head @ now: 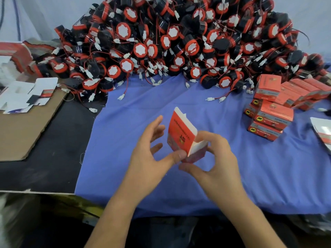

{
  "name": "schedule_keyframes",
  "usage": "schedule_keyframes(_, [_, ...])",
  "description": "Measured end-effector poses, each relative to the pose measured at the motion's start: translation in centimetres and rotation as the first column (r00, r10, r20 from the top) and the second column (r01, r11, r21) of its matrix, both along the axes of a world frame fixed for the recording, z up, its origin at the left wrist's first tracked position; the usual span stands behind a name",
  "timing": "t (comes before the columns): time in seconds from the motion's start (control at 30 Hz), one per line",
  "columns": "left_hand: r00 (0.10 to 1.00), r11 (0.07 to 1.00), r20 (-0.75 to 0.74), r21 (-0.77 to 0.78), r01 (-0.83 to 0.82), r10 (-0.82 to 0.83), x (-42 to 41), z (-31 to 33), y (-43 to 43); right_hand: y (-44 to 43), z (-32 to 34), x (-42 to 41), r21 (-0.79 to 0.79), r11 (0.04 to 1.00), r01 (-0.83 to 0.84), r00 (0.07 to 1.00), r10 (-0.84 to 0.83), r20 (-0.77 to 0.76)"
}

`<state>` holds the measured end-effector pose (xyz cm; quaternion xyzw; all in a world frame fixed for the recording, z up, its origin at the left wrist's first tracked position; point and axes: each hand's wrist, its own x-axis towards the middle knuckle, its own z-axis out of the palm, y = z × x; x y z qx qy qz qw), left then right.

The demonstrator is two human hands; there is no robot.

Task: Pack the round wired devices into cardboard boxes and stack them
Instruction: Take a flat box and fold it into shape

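Fingers [212,139] of the right hand [221,158] pinch a flap of the light, flimsy carton [180,131] (it likely creases easily); the left hand [148,154] beside them is spread.

Both bare forearms reach forward, hands close together. The left hand [148,153] spreads its fingers, thumb touching the box [180,129]; the right hand [217,158] curls fingers and thumb round its lower end.

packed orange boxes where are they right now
In the head view the packed orange boxes are stacked at the right side of the blue cloth, beside the right foot of the pile of round devices, beyond the right hand.
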<state>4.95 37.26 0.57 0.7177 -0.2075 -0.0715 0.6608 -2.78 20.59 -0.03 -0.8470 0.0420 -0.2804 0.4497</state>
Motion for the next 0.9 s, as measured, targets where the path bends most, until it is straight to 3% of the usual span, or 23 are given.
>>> schedule_keyframes(0.1, [0.999, 1.0, -0.047, 0.022, -0.004, 0.005, -0.7, -1.0, -1.3, 1.5, -1.9, 0.6, -0.129, 0.986, 0.103, 0.991, -0.09, 0.102])
schedule_keyframes(0.2, [0.993, 0.994, -0.09, -0.066, -0.087, 0.081, -0.5, -2.5, -1.9, 2.5, -3.4, 0.4, -0.125, 0.984, 0.125, 0.989, -0.114, 0.091])
schedule_keyframes(0.3, [0.995, 0.991, -0.076, -0.112, -0.075, 0.067, 0.0, -2.9, -1.7, 2.9, -3.8, 0.1, -0.067, 0.996, 0.054, 0.998, -0.052, 0.033])
schedule_keyframes(0.47, [0.978, 0.979, -0.076, -0.034, -0.199, 0.196, 0.3, -2.5, -2.1, 3.6, -3.6, 0.2, 0.104, 0.981, -0.166, 0.98, 0.153, 0.129])
schedule_keyframes(0.53, [0.945, 0.946, -0.115, -0.071, -0.315, 0.306, -0.1, -2.5, -2.5, 3.2, -3.2, 0.5, 0.114, 0.992, -0.044, 0.976, 0.019, 0.217])
schedule_keyframes(0.6, [0.921, 0.919, -0.015, -0.061, -0.39, 0.39, -0.6, -2.4, -2.9, 1.9, -2.7, 1.1, 0.088, 0.985, 0.149, 0.954, -0.167, 0.25])
schedule_keyframes(0.67, [0.925, 0.929, 0.091, -0.021, -0.369, 0.369, -0.9, -2.3, -3.3, 0.5, -2.2, 2.1, 0.162, 0.974, 0.157, 0.974, -0.18, 0.137])
schedule_keyframes(0.73, [0.93, 0.939, 0.154, 0.025, -0.342, 0.334, -0.6, -2.5, -3.5, -0.4, -2.0, 2.8, 0.236, 0.97, 0.059, 0.998, -0.057, -0.018])
schedule_keyframes(0.9, [0.93, 0.941, 0.264, 0.152, -0.302, 0.256, 0.6, -2.5, -2.8, -0.7, -2.4, 2.9, 0.155, 0.981, 0.114, 0.993, -0.107, -0.054])
